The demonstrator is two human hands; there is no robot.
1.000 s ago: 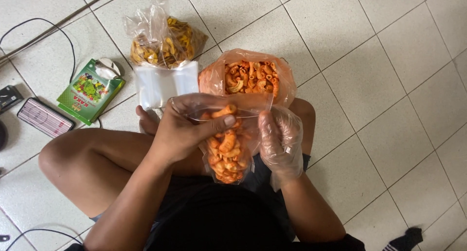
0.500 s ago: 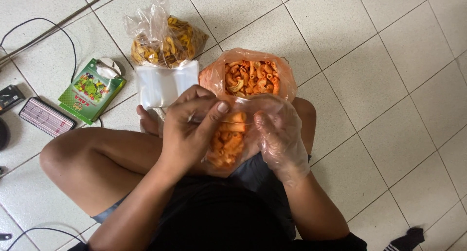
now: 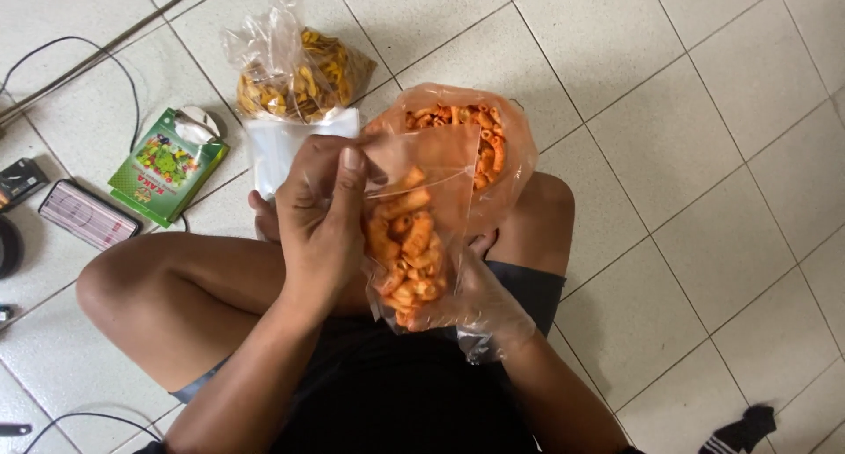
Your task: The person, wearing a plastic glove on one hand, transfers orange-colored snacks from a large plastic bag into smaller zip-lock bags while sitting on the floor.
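Observation:
I sit cross-legged on a tiled floor. My left hand (image 3: 321,216) pinches the top edge of a small clear bag (image 3: 414,243) filled with orange macaroni-shaped snacks. My right hand (image 3: 488,300), inside a thin clear plastic glove, supports that bag from below and behind. Just beyond it, a large open plastic bag of the same orange snacks (image 3: 480,146) rests against my right knee.
A clear bag of yellow chips (image 3: 295,67) stands on the floor ahead, with a stack of empty clear bags (image 3: 273,146) in front of it. A green carton (image 3: 167,168), a small flat device (image 3: 88,215) and cables (image 3: 62,54) lie at left.
The small bag has been lifted upright and closer to me. My left hand shifted from covering its front to pinching its top; my right hand dropped beneath it.

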